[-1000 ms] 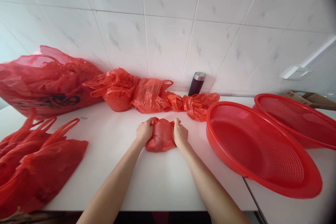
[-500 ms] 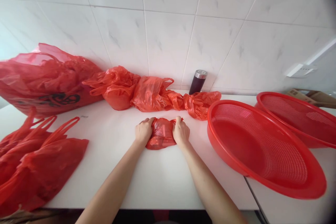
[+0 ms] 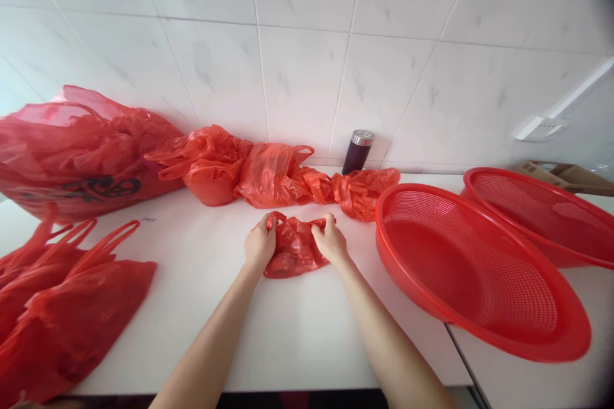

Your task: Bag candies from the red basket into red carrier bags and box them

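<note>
A small red plastic bag (image 3: 293, 248) lies on the white table in front of me, its film crumpled and something inside that I cannot make out. My left hand (image 3: 260, 243) is closed on the bag's upper left corner, where a handle loop shows by the thumb. On the opposite side, my right hand (image 3: 330, 240) pinches the upper right corner. Between both hands the bag's top edge is spread sideways. Just behind it lie a knotted red bag (image 3: 355, 195) and a fuller red bag (image 3: 268, 174).
A dark thermos (image 3: 357, 152) stands by the tiled wall. Two red perforated baskets, a near one (image 3: 432, 262) and a far one (image 3: 537, 211), sit at right. A large red bag (image 3: 81, 160) and several handled bags (image 3: 91, 300) occupy the left. A cardboard box (image 3: 566, 176) is far right.
My hands have pulled the small bag's corners up and slightly apart. Its film, smoother over the contents before, is now looser and more wrinkled. The view has shifted slightly.
</note>
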Demonstrator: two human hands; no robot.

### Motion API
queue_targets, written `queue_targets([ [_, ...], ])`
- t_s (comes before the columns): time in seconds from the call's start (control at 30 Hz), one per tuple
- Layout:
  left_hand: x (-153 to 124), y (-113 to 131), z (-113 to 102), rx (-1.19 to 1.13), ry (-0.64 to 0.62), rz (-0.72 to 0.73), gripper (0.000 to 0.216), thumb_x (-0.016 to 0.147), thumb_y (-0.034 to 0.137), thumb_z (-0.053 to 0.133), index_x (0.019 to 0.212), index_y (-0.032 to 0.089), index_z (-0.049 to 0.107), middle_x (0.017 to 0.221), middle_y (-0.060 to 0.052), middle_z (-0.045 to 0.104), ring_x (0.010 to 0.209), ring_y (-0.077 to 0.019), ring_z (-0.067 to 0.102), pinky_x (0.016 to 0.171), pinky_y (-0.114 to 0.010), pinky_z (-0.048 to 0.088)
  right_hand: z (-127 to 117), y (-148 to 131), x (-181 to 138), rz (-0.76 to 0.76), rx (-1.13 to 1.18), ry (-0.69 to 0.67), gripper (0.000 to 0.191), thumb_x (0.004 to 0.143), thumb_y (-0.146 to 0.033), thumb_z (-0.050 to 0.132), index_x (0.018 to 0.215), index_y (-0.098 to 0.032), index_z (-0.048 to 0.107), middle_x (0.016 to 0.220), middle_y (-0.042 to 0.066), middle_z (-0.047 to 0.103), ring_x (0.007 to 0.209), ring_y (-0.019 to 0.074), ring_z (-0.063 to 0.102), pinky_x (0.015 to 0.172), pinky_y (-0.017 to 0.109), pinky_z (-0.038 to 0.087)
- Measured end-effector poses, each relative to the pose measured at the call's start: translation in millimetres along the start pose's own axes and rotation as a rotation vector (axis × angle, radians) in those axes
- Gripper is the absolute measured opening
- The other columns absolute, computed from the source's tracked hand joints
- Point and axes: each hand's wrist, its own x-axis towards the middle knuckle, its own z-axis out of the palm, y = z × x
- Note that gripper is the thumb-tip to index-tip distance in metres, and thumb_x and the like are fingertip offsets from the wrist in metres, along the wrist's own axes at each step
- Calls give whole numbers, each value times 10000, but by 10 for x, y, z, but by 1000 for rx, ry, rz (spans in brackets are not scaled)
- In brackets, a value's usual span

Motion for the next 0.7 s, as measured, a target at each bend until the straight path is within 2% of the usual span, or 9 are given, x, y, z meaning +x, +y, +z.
queue_targets([
  [0.07, 7, 50, 42, -92, -8, 25, 420, 974, 365, 248, 1299, 302, 507, 1057, -46, 725, 946, -222, 670, 778, -301, 469, -6, -49, 25, -7, 42, -5, 233, 913, -450, 402, 1005, -238, 432, 770, 12, 642, 687, 201, 634, 553, 264, 362],
  [0.13, 5, 88, 82, -166, -30, 68, 415, 956, 345, 323, 1334, 308, 489, 1098, -27, 718, 975, -204, 664, 814, -284, 466, 30, -96, 31, -28, 62, 6, 284, 880, -492, 462, 983, -229, 434, 764, 26, 635, 706, 220, 633, 569, 274, 366],
  [0.27, -40, 78, 91, -255, -99, 140, 493, 861, 243, 489, 1348, 318, 489, 966, 12, 737, 857, -175, 681, 810, -263, 467, 156, -87, -9, -99, 110, 35, 259, 812, -345, 580, 982, -223, 428, 834, 28, 631, 753, 222, 622, 622, 281, 386],
  [0.37, -79, 32, 60, -326, -144, 182, 616, 803, 160, 524, 1385, 335, 426, 979, 34, 721, 867, -149, 672, 835, -246, 461, 214, -13, -38, -170, 173, 41, 199, 816, -252, 542, 977, -240, 424, 831, -12, 614, 737, 188, 612, 652, 268, 404],
  [0.47, -85, 10, 60, -382, -175, 177, 675, 782, 134, 528, 1407, 332, 365, 983, 25, 717, 864, -163, 672, 831, -269, 471, 234, 34, -47, -218, 230, 54, 153, 835, -223, 489, 973, -243, 424, 836, -19, 599, 744, 169, 605, 682, 256, 421],
  [0.57, -56, 9, 102, -346, -119, 125, 684, 745, 61, 489, 1368, 320, 377, 950, 8, 707, 845, -190, 668, 823, -305, 473, 251, 34, -38, -224, 256, 83, 145, 851, -228, 445, 995, -236, 430, 876, 8, 600, 777, 182, 605, 700, 269, 428],
  [0.7, -21, -20, 157, -343, -16, 33, 591, 712, 28, 458, 1248, 269, 396, 1030, -42, 687, 872, -222, 664, 825, -356, 469, 280, 15, -26, -213, 266, 102, 159, 849, -246, 442, 1008, -235, 450, 882, 24, 609, 743, 201, 603, 663, 283, 422],
])
